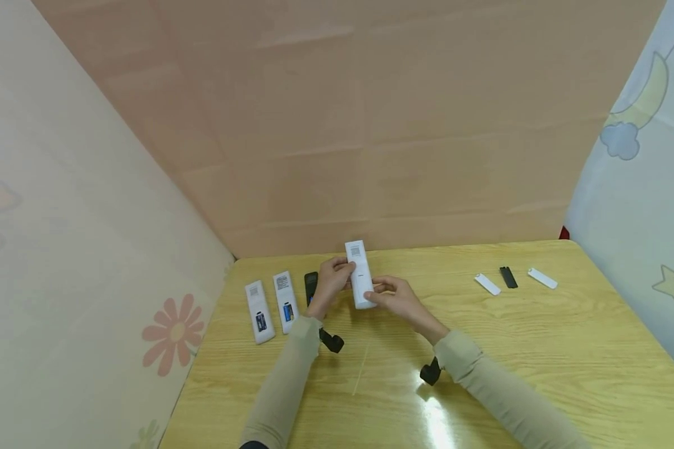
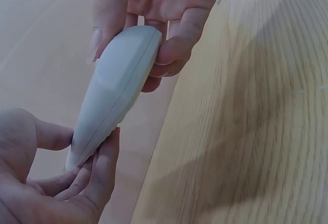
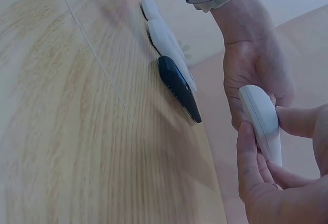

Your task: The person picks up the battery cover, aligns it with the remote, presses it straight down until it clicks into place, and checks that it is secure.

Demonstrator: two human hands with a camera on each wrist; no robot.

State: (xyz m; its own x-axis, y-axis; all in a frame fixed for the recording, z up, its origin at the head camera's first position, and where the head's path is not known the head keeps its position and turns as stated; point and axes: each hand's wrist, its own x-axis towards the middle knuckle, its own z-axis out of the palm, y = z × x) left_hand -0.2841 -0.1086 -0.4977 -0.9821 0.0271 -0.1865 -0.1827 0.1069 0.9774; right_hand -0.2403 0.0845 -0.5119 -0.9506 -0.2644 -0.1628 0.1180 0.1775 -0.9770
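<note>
A white remote control point(image 1: 361, 280) is held up over the table, its back toward the head camera, a printed label near its far end. No open battery compartment shows on it. My left hand point(image 1: 332, 280) grips its left side with the thumb on the back. From the lower right, my right hand point(image 1: 395, 296) pinches its near end, thumb on top and fingers beneath. In the left wrist view the remote's smooth rounded side point(image 2: 115, 80) lies between both hands. The right wrist view shows its edge point(image 3: 260, 119) in the right hand's fingers.
Left on the wooden table point(image 1: 427, 424) lie two white remotes point(image 1: 254, 298) point(image 1: 282, 287) with uncovered batteries. A black remote point(image 1: 311, 280) is partly behind the left hand. Two white battery covers point(image 1: 487, 284) point(image 1: 542, 278) and a black cover point(image 1: 508, 277) lie at right.
</note>
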